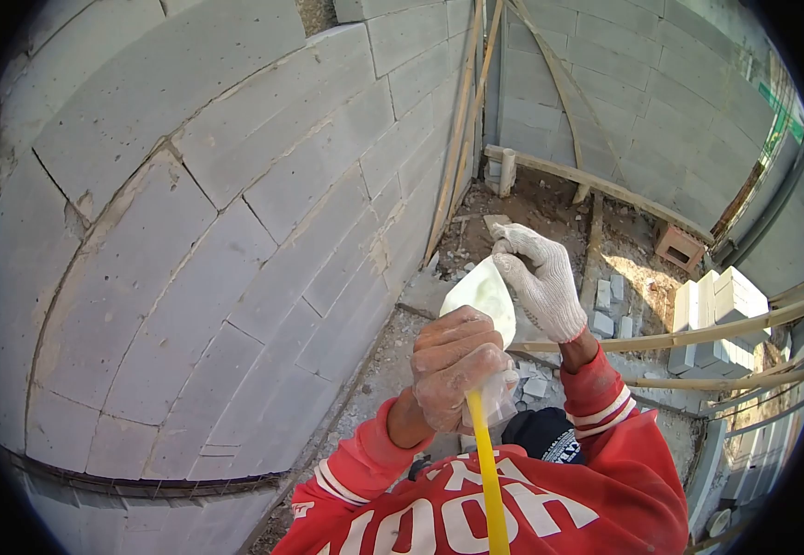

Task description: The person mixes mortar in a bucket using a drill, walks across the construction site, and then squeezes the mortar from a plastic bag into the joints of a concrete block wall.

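My bare, dusty left hand (458,365) is closed around the gathered neck of a clear plastic drink bag (483,298) with pale, whitish contents. From the fist a yellow straw (487,462) runs down toward me past the bottom edge of the view. Crumpled clear plastic shows at the near side of this hand. My right hand (544,280), in a white knit glove, has its fingers curled at the far corner of the bag, with thumb and fingertips against it. Part of the bag is hidden behind the left hand.
A grey block wall (235,250) rises close on the left, with another at the back. Wooden poles (462,129) lean in the corner. Bamboo poles (698,338) cross on the right, near stacked light blocks (721,305) and a hollow brick (678,247). Rubble lies on the ground.
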`<control>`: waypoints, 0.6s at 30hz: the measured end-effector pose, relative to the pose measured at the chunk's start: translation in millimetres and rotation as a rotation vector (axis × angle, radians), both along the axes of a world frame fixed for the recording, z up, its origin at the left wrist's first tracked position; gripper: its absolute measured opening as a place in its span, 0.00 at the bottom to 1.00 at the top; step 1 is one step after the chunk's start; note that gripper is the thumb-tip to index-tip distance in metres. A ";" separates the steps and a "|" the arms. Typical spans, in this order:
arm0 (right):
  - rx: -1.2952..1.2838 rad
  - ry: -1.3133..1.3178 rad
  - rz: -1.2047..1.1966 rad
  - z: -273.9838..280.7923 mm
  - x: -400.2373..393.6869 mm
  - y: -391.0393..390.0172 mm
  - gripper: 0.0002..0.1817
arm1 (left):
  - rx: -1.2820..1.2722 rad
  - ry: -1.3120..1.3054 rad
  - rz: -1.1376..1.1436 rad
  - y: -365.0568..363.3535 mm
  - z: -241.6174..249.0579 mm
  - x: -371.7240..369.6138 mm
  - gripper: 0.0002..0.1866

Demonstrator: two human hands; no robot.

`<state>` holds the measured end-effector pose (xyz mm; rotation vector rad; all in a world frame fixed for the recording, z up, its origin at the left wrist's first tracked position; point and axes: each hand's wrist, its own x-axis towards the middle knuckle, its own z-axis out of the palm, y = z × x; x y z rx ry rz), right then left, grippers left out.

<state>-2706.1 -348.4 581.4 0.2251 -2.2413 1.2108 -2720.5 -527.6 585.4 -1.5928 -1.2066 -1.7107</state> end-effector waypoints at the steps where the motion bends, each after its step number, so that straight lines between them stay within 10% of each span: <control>1: 0.027 0.007 0.013 0.6 -2.3 -0.7 0.09 | 0.025 -0.005 0.017 0.4 -0.7 0.5 0.15; 18: -0.394 0.003 0.045 2.3 -24.2 -43.4 0.08 | 0.044 -0.044 0.194 -19.9 11.9 -4.3 0.13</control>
